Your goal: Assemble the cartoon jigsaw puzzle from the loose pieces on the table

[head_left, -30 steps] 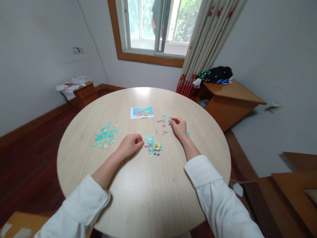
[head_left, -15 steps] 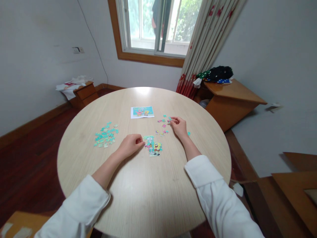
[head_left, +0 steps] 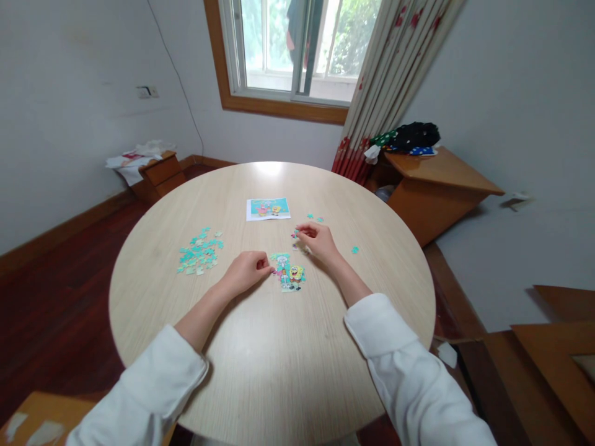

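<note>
Assembling of a small cardboard jigsaw puzzle with cartoon figures (head_left: 289, 282) seems to be under way; its joined part lies flat near the middle of the round, pale wooden bench (head_left: 260, 365). The left hand (head_left: 248, 272) has its fingers curled, with the fingertips at the left edge of this joined part; I cannot tell whether they grip it or only steady it. The right hand (head_left: 318, 240) is above the loose pieces, beyond the joined part, with thumb and fingers brought together. A small pink and teal piece (head_left: 294, 234) shows at its fingertips, but whether it is pinched or lies on the bench, I cannot tell.

In my judgement, the step in hand is choosing a piece; the next move calls for a secure pinch and for matching its shape and colours with an open edge.
</note>
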Available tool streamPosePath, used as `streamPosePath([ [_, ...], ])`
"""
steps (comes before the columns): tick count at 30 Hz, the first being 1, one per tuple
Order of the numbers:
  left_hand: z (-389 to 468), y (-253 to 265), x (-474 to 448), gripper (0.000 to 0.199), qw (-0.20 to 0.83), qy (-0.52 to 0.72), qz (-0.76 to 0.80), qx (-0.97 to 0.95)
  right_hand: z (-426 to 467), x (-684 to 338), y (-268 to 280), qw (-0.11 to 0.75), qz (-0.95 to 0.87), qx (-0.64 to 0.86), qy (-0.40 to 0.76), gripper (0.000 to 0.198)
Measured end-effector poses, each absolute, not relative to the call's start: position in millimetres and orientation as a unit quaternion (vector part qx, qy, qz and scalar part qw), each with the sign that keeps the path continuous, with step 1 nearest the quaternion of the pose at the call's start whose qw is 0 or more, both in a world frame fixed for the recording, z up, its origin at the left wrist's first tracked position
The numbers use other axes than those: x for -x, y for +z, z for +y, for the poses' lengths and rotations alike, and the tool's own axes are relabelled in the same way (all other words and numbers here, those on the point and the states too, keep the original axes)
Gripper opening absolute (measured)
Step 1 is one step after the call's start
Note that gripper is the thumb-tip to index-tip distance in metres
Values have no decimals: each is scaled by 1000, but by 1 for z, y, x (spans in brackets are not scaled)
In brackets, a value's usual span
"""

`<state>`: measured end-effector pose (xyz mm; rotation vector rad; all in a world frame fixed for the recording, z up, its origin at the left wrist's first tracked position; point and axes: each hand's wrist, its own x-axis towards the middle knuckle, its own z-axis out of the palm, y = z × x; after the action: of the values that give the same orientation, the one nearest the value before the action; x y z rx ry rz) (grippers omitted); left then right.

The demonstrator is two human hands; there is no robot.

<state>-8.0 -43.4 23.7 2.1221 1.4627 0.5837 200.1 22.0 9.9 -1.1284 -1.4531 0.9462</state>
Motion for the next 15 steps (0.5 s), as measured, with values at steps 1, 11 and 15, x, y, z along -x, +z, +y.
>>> streamPosePath([
  [1, -44, 24, 8, 22, 246, 212, 536, -779, 18, -196, 13, 497, -611, 454, 416, 19],
  [11, -41, 24, 12, 27, 263, 202, 537, -776, -11, -175, 22, 376, -650, 386, 536, 15],
  [15, -41, 25, 12, 29, 265, 189, 532, -781, -11, -174, 18, 357, -659, 385, 538, 16],
])
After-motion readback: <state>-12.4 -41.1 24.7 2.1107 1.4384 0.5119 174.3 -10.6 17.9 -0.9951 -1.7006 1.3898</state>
